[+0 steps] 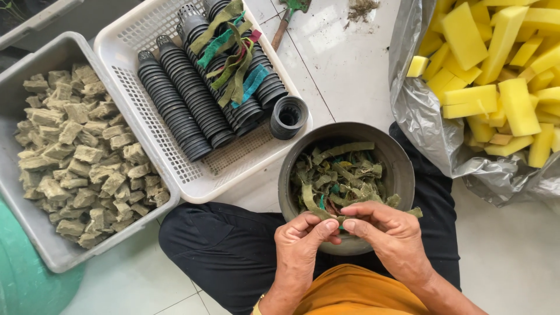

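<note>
Olive-green fabric strips (341,178), damp-looking and tangled, w/ a few teal bits mixed in, fill the grey round bowl (402,169) resting on my lap, against my black trousers (221,245). My left hand (303,245) and right hand (388,230) meet over the bowl's near rim. Fingers of both are narrowed to a pinch, thumb-to-index tips nearly touching each other; a strip end appears caught between them, but it's mostly hidden, so I cannot tell exactly what each hand grips.

Just left of the bowl: white perforated plastic basket (233,160) on the tiled floor (350,64). Inside it, several long rows of stacked black net pots (186,105) lying on their sides, a bundle of green and teal strips (233,52) draped across them, and one short stack of pots (289,116) at the basket's near-right corner, mouth facing up.

Further left, touching the basket: grey plastic tub (35,221) holding greyish-tan sponge cubes (81,157). Green rounded container edge (23,280) at the bottom-left corner.

Right side: grey plastic bag (431,128), open, w/ yellow foam blocks (501,76) piled in it, close beside the bowl.

Top centre: small trowel (289,17), partly cut off by frame, and a speck of soil debris (363,8) near it.
</note>
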